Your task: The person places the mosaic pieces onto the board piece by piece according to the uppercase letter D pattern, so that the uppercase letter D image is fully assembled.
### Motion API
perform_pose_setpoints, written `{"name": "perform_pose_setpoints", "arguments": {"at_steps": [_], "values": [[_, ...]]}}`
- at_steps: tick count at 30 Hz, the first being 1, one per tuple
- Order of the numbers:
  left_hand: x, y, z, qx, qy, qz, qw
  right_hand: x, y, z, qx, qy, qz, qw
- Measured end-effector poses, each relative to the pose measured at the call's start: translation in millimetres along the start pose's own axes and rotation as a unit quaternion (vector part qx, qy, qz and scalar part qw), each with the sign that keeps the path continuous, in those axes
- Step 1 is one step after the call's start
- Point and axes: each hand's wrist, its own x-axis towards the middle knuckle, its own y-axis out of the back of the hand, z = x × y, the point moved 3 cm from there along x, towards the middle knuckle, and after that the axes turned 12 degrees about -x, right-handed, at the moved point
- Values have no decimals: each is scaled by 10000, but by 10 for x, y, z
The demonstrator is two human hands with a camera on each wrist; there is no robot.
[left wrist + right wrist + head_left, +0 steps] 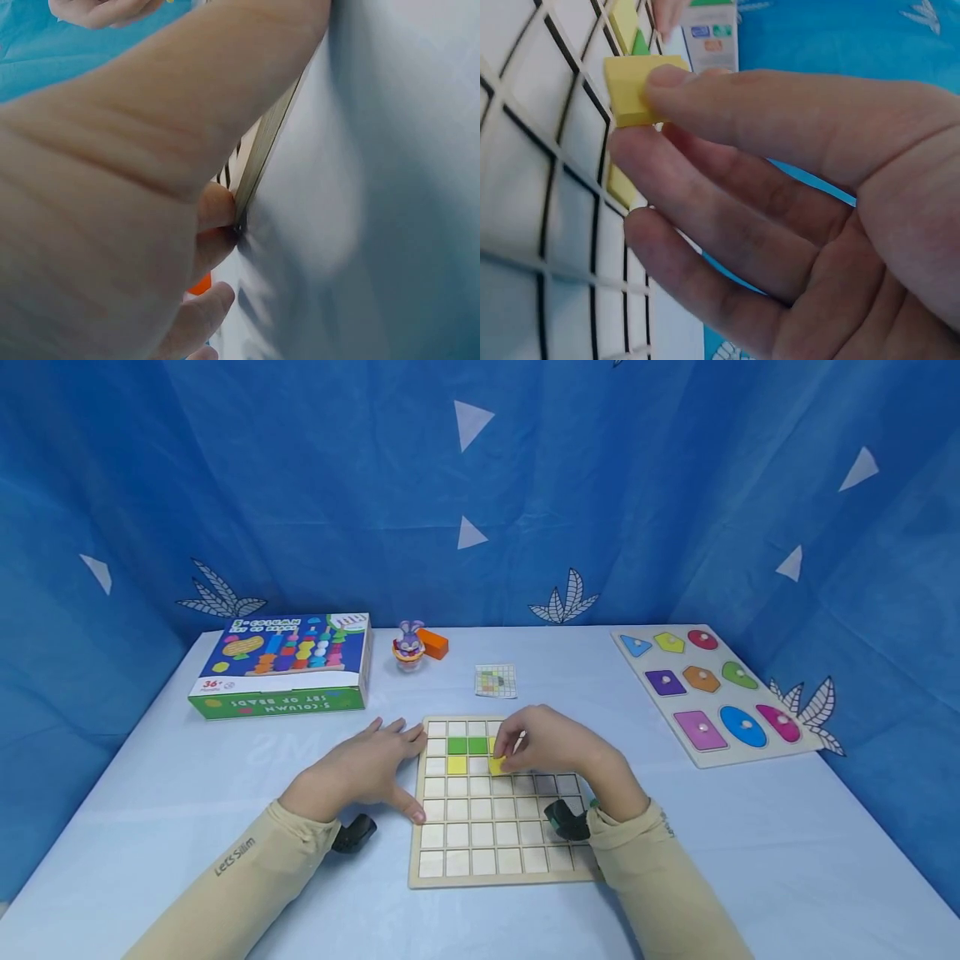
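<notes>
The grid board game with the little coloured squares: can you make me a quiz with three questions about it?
1. True or false: the right hand pinches a yellow tile.
2. How many green tiles lie on the grid board?
3. Where does the left hand rest? A) on the bead box B) against the board's left edge C) on the shape puzzle

Key: 1 true; 2 two; 3 B.
</notes>
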Motion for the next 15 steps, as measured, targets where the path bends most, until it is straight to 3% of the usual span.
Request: {"name": "perform_pose_setpoints", "arguments": {"at_steps": [15], "values": [[-1,-12,-44,5,-5,45,10000,207,-296,-327,-111,459,158,9988]]}}
